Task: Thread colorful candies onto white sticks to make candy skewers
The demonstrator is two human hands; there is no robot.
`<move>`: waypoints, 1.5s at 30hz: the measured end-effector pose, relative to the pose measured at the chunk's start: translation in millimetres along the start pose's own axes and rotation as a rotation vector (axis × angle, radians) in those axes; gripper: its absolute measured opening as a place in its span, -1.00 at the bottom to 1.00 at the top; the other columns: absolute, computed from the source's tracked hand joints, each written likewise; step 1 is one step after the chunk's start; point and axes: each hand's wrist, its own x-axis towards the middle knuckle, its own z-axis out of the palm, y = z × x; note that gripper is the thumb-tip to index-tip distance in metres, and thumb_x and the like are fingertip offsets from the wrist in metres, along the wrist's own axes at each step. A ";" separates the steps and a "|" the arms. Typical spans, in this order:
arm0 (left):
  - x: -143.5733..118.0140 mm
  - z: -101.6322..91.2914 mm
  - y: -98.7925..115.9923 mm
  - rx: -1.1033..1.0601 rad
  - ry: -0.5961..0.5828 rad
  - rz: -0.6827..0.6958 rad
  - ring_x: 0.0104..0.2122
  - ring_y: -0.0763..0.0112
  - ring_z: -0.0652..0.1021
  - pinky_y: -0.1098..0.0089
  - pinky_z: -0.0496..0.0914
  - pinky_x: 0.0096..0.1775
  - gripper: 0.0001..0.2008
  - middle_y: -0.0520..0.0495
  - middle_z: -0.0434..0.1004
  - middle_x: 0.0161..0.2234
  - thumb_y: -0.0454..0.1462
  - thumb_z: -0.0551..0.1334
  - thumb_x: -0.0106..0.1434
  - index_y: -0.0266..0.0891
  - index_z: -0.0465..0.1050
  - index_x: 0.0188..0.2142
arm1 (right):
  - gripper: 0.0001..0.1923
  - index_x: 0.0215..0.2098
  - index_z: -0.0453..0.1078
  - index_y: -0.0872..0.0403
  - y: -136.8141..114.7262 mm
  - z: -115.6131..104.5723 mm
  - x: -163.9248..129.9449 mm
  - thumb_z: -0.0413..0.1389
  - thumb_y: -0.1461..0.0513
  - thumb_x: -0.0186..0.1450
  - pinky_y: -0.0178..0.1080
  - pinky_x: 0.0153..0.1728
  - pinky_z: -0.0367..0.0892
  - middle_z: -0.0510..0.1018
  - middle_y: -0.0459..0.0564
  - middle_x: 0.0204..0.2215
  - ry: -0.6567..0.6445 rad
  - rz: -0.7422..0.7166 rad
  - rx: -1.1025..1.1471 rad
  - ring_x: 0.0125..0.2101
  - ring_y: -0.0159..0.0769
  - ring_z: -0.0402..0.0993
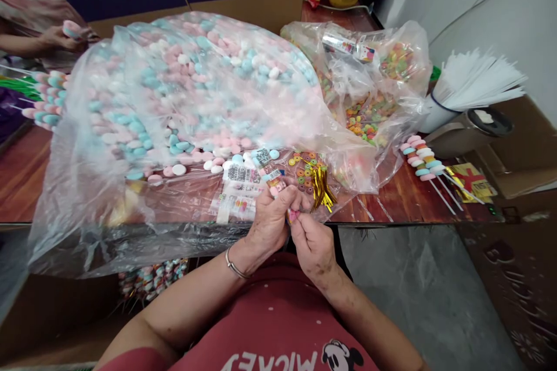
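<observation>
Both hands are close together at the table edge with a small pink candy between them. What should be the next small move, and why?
Probably pick up one more candy from the big bag of pink, blue and white candies with the right hand. The left hand and the right pinch only a small pink piece, whereas the finished candy sticks on the table carry a whole row of pieces.

Just beyond the fingers [290,200], the big candy bag [191,104] and gold twist ties [321,185] crowd the table [404,200]; rightward lies bare wood.

Candy bag [191,93] left of sticks [474,78]
</observation>
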 end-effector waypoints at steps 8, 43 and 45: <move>-12.3 -10.0 -11.1 0.259 -0.089 0.037 -0.19 0.33 0.52 0.35 0.38 -0.04 -0.71 -0.10 0.56 -0.27 -0.10 0.26 0.25 -0.26 0.50 -0.46 | -0.68 -0.46 0.34 0.07 3.1 1.7 -1.1 -0.11 0.23 0.40 -0.36 -0.55 0.26 0.43 -0.10 -0.62 -0.064 0.124 0.081 -0.62 -0.42 0.31; -4.1 -29.2 81.1 1.301 -0.608 0.367 -0.23 0.18 0.56 0.32 0.42 -0.23 -0.74 -0.12 0.57 -0.31 -0.14 0.14 0.32 -0.13 0.44 -0.06 | -0.69 -0.44 0.33 0.10 -16.7 -34.9 27.9 -0.13 0.37 0.40 -0.17 -0.41 0.06 0.36 -0.03 -0.54 -0.273 -0.652 -0.472 -0.47 -0.27 0.18; -0.5 -37.7 73.6 1.237 -0.527 0.413 -0.24 0.18 0.55 0.31 0.42 -0.22 -0.75 -0.12 0.56 -0.33 -0.12 0.12 0.32 -0.14 0.43 -0.09 | -0.68 -0.45 0.33 0.10 -15.3 -36.4 27.0 -0.15 0.38 0.39 -0.17 -0.40 0.08 0.38 -0.01 -0.52 -0.318 -0.642 -0.475 -0.47 -0.26 0.19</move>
